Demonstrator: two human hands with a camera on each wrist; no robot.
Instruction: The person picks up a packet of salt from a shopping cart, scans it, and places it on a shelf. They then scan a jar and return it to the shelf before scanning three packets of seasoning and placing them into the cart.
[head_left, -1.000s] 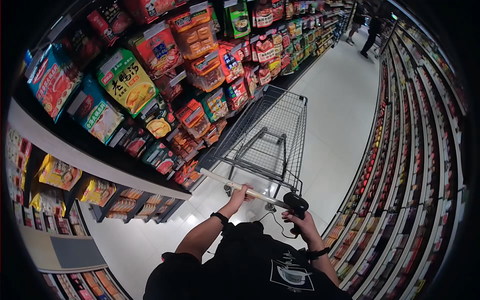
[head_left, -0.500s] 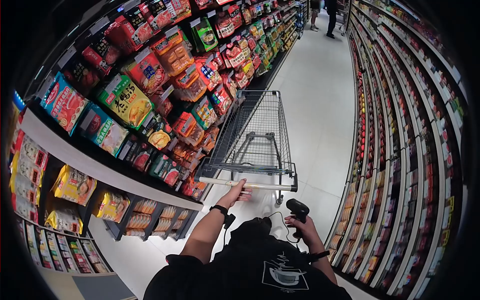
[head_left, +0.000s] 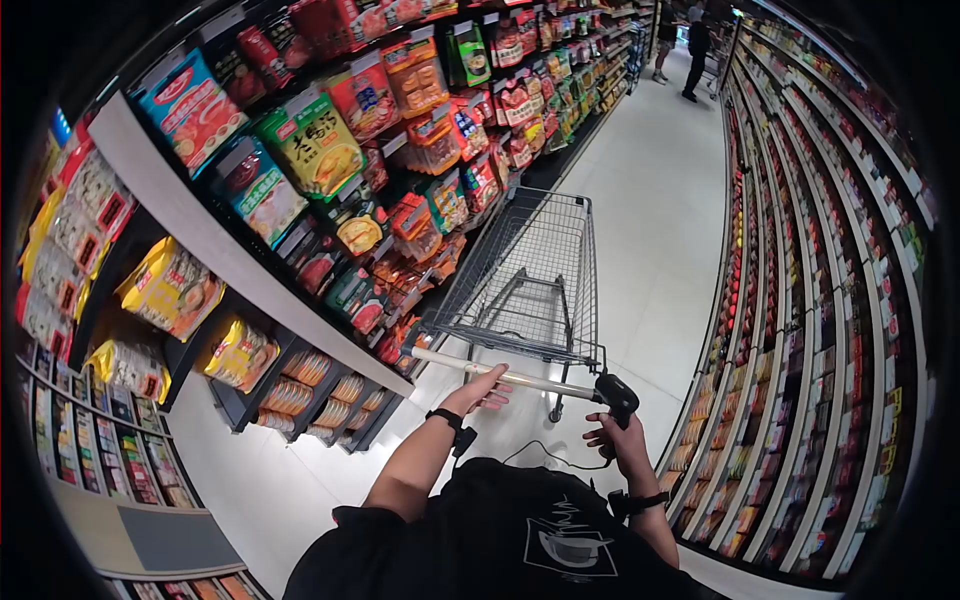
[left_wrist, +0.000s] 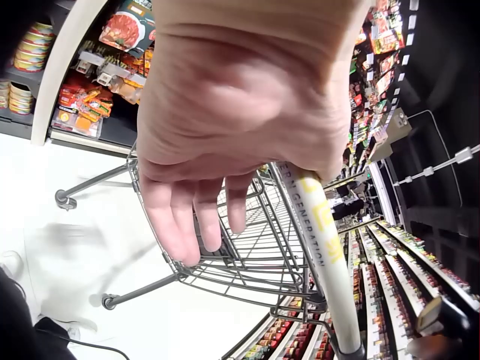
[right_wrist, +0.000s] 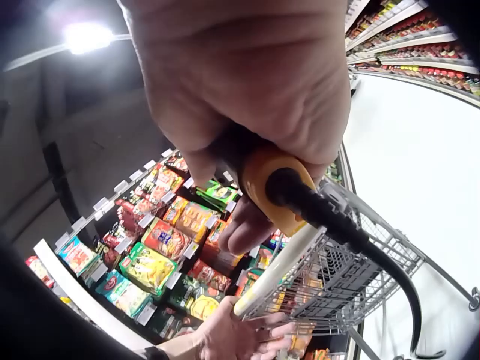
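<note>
A wire shopping cart (head_left: pixel 535 275) stands just in front of me. My left hand (head_left: pixel 485 389) rests on its pale handle bar (head_left: pixel 548 385); the left wrist view shows the palm against the bar and the fingers (left_wrist: pixel 208 214) hanging fairly straight beside it. My right hand (head_left: pixel 628 445) grips a black handheld barcode scanner (head_left: pixel 616 393) by its handle, and the scanner's head overlaps the bar's right end in the head view. In the right wrist view, a cord (right_wrist: pixel 375 259) runs from the scanner's yellow-edged butt (right_wrist: pixel 274 184). The palm hides most of the scanner's grip there.
On the left are shelves of hanging seasoning packets (head_left: pixel 318 145), with yellow bags (head_left: pixel 172 290) at the shelf end. Long shelves of jars and packs (head_left: pixel 800 330) line the right. Pale floor (head_left: pixel 655 220) runs between. Two people (head_left: pixel 697 55) stand far down the aisle.
The right hand with the scanner dropped clear of the bar half a second ago, then rose to its right end again. The left hand stays on the bar while the head view swings.
</note>
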